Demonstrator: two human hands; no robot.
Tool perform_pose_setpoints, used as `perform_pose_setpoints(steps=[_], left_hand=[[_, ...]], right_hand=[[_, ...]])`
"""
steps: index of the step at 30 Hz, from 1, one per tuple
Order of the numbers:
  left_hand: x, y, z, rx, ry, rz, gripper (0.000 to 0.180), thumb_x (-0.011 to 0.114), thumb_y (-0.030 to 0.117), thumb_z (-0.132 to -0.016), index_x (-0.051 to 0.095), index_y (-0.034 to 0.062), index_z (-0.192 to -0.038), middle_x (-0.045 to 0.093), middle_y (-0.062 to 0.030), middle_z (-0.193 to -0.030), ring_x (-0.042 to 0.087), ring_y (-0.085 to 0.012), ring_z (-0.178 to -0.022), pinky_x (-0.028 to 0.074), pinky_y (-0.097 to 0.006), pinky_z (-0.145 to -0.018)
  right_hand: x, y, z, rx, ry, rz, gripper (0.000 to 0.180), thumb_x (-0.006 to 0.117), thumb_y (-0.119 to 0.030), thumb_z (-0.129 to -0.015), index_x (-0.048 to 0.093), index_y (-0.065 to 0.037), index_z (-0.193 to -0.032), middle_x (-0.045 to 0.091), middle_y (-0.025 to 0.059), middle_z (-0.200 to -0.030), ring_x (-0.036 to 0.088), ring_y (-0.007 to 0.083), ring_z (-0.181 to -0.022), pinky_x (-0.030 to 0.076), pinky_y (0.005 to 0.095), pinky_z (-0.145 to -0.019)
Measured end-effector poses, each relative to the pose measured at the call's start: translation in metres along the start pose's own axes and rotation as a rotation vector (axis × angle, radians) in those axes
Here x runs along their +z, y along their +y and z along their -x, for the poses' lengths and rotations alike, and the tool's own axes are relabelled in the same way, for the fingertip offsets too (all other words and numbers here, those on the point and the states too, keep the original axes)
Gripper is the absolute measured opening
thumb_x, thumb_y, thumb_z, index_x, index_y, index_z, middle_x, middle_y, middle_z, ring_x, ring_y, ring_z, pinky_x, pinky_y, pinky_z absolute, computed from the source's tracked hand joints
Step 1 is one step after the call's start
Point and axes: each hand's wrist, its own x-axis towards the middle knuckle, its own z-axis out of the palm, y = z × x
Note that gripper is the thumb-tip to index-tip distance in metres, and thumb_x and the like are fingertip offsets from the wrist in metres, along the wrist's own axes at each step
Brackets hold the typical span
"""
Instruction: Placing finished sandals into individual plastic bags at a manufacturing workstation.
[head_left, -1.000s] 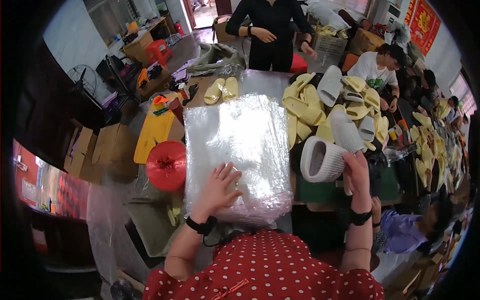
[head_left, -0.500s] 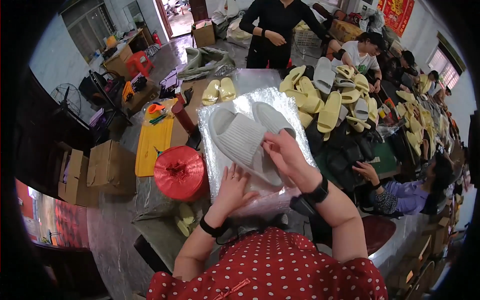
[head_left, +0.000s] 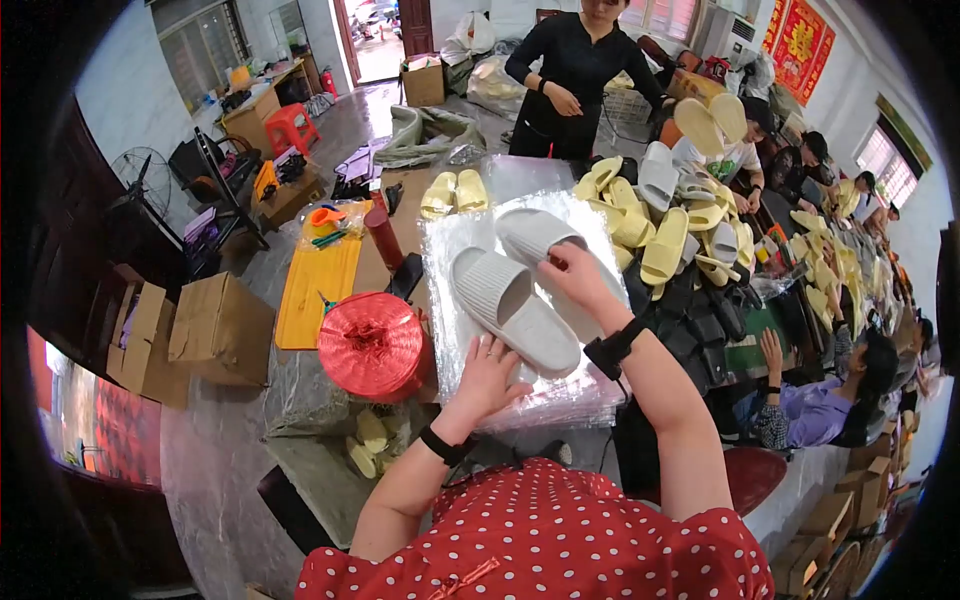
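Clear bags (head_left: 470, 240) stacked mid-counter, red twine roll (head_left: 372, 345) left, brown boxes (head_left: 190, 330) far left. Two grey slippers (head_left: 515, 310) on bags. Left hand (head_left: 487, 378) spread flat beside near slipper; right hand (head_left: 572, 275) pinching far slipper.

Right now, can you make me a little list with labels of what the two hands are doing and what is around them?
left hand: flat on the stack of clear plastic bags, touching the near end of one grey slipper
right hand: fingertips on the second grey slipper
slippers: lying side by side on the bags
left of bags: red spool of twine, yellow board
right of bags: pile of yellow and grey slippers
far side: a person in black standing at the table
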Motion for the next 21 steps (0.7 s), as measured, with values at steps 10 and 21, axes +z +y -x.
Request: perform_pose_setpoints(steps=[10,21], left_hand=[[0.0,0.002,0.003,-0.039,-0.07,0.034,0.069,0.065,0.056,-0.085,0.056,0.0107,-0.135,0.04,-0.0231,-0.15,0.029,-0.0449,-0.143,0.016,-0.057,-0.119],[-0.011,0.004,-0.001,-0.013,-0.077,0.05,0.09,0.071,0.064,-0.075,0.046,0.0164,-0.147,0.03,-0.0224,-0.158,0.024,-0.0446,-0.147,0.019,-0.056,-0.119]], right_hand=[[0.04,0.016,0.011,-0.104,-0.315,0.466,0.038,0.068,-0.035,-0.081,0.064,0.001,-0.092,0.06,0.0234,-0.098,0.058,0.0404,-0.096,0.05,0.0482,-0.081],[-0.06,0.106,0.037,0.186,0.135,0.565,0.037,0.062,-0.032,-0.088,0.064,0.004,-0.084,0.064,0.0263,-0.088,0.063,0.0442,-0.088,0.05,0.0518,-0.081]])
